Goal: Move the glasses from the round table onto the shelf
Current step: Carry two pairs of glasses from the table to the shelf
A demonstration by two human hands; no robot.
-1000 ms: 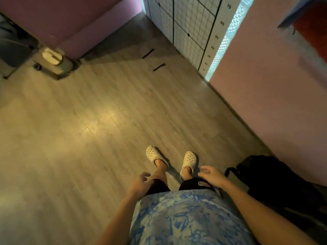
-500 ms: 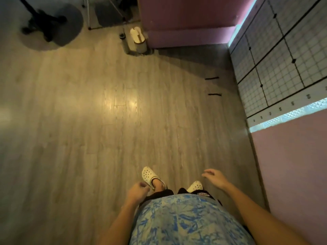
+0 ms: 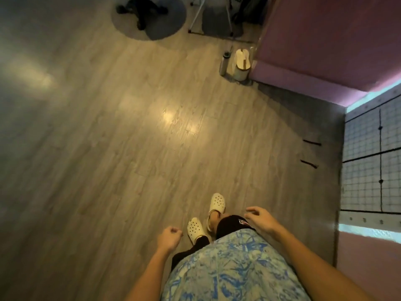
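Note:
No glasses, round table or shelf show in the head view. I look straight down at a wooden floor, my blue patterned shirt and my white clogs. My left hand [image 3: 169, 237] hangs at hip height with its fingers curled into a loose fist and nothing in it. To the right of my shorts, my right hand [image 3: 259, 218] has its fingers spread and is empty.
A white bin [image 3: 241, 64] and a dark bottle [image 3: 223, 64] stand by the pink wall [image 3: 314, 46] ahead right. A grid panel [image 3: 373, 161] lines the right side. A round grey mat [image 3: 169, 29] with a black chair base and a tripod leg [image 3: 197, 17] lie at the top.
The view has swung left: the grid panel and pink wall slid to the right and the mat and tripod came in at the top. My feet have stepped; both hands stay empty.

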